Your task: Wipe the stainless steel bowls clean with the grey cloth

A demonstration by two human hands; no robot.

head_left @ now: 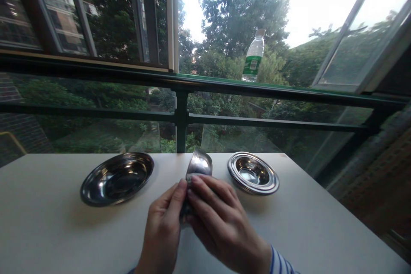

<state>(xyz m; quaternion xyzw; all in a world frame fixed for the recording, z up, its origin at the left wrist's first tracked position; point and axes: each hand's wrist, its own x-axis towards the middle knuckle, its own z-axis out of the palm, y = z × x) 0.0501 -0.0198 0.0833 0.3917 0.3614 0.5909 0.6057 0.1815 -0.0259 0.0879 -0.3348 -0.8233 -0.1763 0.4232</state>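
Note:
Both hands meet in the middle of the head view, over the white table. A shiny silver metal piece [200, 163] with a broad, curved end sticks up beyond my fingers. Its lower part is hidden, so its exact kind is unclear. My left hand [165, 218] is closed, its thumb pressed along the near part of the metal piece. My right hand [221, 218] is closed too, with its fingers laid over the piece from the right. Something dark shows between the palms, too covered to name.
An oval metal dish [118, 180] lies on the white table [64, 239] to the left. On the right stands a round metal bowl with a wide rim [253, 173]. A green railing [218, 83] runs behind, with a plastic bottle with a green label [252, 62] on it.

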